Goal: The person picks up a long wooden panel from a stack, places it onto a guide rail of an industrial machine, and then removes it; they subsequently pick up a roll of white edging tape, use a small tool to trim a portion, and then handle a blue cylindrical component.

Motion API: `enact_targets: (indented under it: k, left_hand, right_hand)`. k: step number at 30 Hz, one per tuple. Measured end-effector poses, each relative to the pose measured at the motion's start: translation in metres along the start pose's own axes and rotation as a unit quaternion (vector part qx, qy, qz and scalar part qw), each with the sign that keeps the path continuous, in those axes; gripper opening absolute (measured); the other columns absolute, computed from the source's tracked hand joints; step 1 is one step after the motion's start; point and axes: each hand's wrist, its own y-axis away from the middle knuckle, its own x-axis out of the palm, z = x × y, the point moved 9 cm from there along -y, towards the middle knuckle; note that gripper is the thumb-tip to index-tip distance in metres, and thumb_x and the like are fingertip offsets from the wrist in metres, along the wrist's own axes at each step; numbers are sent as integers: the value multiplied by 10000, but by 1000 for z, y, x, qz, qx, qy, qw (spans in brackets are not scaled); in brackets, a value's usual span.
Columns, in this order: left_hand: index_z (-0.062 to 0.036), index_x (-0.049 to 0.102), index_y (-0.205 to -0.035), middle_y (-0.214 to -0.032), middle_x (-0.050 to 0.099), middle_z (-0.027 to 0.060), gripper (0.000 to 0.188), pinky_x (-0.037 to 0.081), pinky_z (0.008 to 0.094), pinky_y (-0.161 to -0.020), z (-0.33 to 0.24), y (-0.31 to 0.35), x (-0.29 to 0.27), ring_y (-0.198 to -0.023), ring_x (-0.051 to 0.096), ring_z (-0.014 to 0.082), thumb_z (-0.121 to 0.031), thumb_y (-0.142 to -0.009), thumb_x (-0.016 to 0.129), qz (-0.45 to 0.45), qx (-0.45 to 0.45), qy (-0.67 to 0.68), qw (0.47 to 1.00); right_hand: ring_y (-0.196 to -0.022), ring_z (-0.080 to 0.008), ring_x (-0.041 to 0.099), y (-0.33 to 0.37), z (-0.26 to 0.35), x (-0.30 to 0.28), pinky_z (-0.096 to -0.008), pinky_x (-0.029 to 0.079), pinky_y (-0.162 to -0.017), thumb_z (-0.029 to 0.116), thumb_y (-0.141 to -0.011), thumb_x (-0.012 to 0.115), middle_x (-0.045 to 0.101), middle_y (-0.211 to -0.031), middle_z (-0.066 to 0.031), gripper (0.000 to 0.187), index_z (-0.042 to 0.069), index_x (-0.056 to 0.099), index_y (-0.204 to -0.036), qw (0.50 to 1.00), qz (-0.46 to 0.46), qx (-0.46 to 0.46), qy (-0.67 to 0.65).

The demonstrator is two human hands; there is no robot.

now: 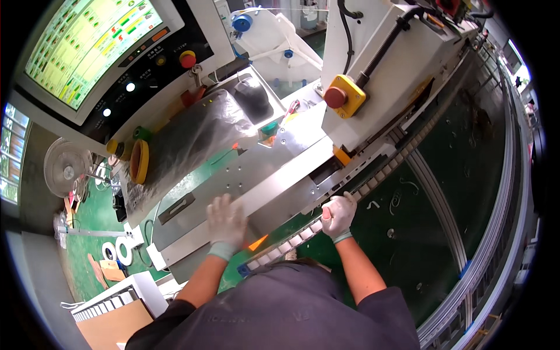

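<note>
Both my hands wear pale gloves with greenish cuffs. My left hand hovers over or rests on the long metal rail of the machine, fingers spread and a little blurred; whether it touches cannot be told. My right hand is closed beside the strip of white rollers along the machine's front edge. A small pinkish spot shows at its thumb side, perhaps a bare fingertip. What the curled fingers hold, if anything, is hidden. An orange triangular piece lies between my hands, close to the left one.
At upper left stands a control panel with a lit screen and a red button. A yellow box with a red stop button sits at upper right. Tape rolls, a dark plastic-covered surface and a fan are leftward.
</note>
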Motion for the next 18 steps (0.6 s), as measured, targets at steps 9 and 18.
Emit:
enact_targets:
  k: [9, 18]
  left_hand:
    - [-127, 574, -1423, -1561, 454, 195, 502, 247, 563, -1227, -97, -91, -12, -1458, 390, 420, -403, -1003, 567, -67, 90, 128, 985]
    - [-2, 535, -1430, -1539, 461, 226, 673, 262, 571, -1219, 9, -12, -37, -1448, 391, 446, -440, -928, 630, 7, 92, 91, 992]
  right_hand:
    - [-789, -289, 603, -1, -5, 9, -472, 427, -1033, 258, -877, 579, 583, -739, -59, 220, 140, 594, -692, 998, 49, 23, -9]
    - [-759, -293, 585, -1, 0, 1, -482, 416, -1060, 247, -852, 626, 560, -728, -51, 205, 161, 575, -673, 1000, -16, 23, -14]
